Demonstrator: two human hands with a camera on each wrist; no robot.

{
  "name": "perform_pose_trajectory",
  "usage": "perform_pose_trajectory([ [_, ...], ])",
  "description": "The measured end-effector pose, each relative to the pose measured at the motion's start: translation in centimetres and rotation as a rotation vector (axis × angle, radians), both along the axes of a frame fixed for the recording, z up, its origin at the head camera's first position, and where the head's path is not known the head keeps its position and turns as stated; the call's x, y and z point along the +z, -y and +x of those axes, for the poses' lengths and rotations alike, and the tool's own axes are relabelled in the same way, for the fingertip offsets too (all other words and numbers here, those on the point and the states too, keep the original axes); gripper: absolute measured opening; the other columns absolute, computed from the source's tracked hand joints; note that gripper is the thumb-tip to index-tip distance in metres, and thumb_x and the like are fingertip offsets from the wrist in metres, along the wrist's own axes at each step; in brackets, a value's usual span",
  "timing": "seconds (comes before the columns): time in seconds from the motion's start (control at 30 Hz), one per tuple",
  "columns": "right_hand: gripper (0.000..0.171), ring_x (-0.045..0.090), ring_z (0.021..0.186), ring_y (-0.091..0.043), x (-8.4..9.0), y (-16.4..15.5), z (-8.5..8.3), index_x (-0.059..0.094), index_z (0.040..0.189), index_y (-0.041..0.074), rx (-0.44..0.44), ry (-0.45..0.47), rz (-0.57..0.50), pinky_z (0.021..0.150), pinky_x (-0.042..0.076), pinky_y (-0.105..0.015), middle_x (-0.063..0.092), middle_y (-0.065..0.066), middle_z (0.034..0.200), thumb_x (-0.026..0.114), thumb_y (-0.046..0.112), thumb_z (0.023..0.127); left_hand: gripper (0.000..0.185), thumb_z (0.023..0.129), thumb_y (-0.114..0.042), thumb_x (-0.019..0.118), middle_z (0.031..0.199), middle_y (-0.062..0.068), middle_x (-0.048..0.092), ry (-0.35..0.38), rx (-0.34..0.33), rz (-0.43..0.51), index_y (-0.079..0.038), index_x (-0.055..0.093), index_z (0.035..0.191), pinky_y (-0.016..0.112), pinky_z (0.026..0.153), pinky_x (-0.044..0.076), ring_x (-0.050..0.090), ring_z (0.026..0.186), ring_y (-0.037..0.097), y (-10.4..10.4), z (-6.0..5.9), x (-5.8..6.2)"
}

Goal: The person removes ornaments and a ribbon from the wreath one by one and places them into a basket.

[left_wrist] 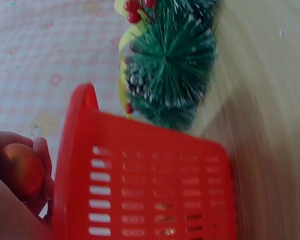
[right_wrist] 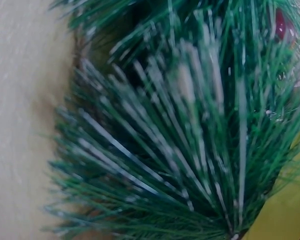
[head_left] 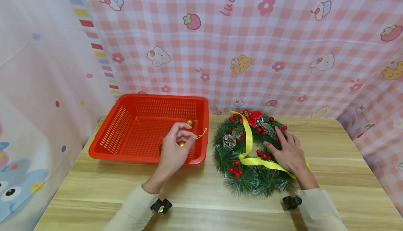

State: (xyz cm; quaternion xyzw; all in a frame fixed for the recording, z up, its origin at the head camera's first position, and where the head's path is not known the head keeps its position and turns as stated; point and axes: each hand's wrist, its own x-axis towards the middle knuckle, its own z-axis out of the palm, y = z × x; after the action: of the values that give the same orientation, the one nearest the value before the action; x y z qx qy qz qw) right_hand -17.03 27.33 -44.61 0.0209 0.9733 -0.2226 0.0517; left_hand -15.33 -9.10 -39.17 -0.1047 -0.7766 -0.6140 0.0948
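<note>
While the left hand (head_left: 175, 146) is up over the red basket (head_left: 126, 126), its fingers (head_left: 184, 126) are curled around a small gold ball (head_left: 182, 143). A thin gold loop (head_left: 202, 133) sticks out from the ball toward the wreath (head_left: 248, 154). From the left wrist view, the ball (left_wrist: 24, 171) sits tucked between the thumb and the other fingers, just above the basket wall (left_wrist: 145, 185). One more gold ball (head_left: 190, 122) lies inside the basket near the back, just past the fingertips. The right hand (head_left: 288, 152) lies flat on the right side of the wreath with its fingers straight and spread, pressing on the green needles and touching the yellow ribbon (head_left: 248, 143). It holds nothing. I think the step in hand is lifting the ball out of the basket to put it on the wreath, while the other hand keeps the wreath from sliding on the bench (head_left: 201, 196). Next, the ball would need to go sideways over the basket's right edge to the wreath, and the little loop would need to hook on a branch. The ball is small and smooth, so it could slip if the grip gets loose.
</note>
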Motion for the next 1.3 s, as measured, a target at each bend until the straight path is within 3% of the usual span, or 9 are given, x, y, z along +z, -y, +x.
perform_pose_trajectory([
  [0.17, 0.087, 0.008, 0.141, -0.055, 0.0, -0.1, 0.1, 0.007, 0.161, 0.017, -0.003, 0.0, -0.004, 0.096, 0.025, -0.078, 0.011, -0.034, 0.157, 0.036, 0.068, 0.097, 0.024, 0.09, -0.002, 0.07, 0.088, 0.01, 0.073, -0.008, 0.047, -0.034, -0.009, 0.058, 0.11, 0.023, 0.063, 0.05, 0.065, 0.073, 0.023, 0.5, -1.1, -0.1],
  [0.53, 0.087, 0.008, 0.142, -0.055, 0.0, 0.0, 0.1, 0.007, 0.161, 0.018, -0.008, 0.002, -0.009, 0.096, 0.024, -0.079, 0.011, -0.034, 0.157, 0.036, 0.068, 0.097, 0.023, 0.088, -0.005, 0.072, 0.085, 0.009, 0.073, 0.008, 0.114, -0.094, -0.009, 0.059, 0.107, 0.025, 0.068, 0.05, 0.064, 0.074, 0.02, 0.7, -2.7, -0.5],
  [0.8, 0.086, 0.009, 0.142, -0.055, -0.1, 0.0, 0.0, 0.007, 0.161, 0.018, -0.006, -0.003, -0.001, 0.096, 0.026, -0.078, 0.011, -0.034, 0.157, 0.036, 0.068, 0.097, 0.024, 0.089, -0.005, 0.072, 0.087, 0.01, 0.073, 0.024, 0.134, -0.124, -0.01, 0.059, 0.108, 0.026, 0.07, 0.049, 0.064, 0.076, 0.019, 0.8, -3.0, -1.1],
  [1.3, 0.086, 0.008, 0.142, -0.056, -0.1, 0.0, 0.1, 0.007, 0.161, 0.018, -0.009, -0.004, -0.006, 0.096, 0.025, -0.078, 0.011, -0.034, 0.157, 0.037, 0.067, 0.097, 0.024, 0.088, -0.006, 0.072, 0.091, 0.005, 0.074, 0.026, 0.13, -0.169, -0.01, 0.059, 0.108, 0.025, 0.065, 0.047, 0.061, 0.073, 0.02, 0.7, -3.1, -1.2],
])
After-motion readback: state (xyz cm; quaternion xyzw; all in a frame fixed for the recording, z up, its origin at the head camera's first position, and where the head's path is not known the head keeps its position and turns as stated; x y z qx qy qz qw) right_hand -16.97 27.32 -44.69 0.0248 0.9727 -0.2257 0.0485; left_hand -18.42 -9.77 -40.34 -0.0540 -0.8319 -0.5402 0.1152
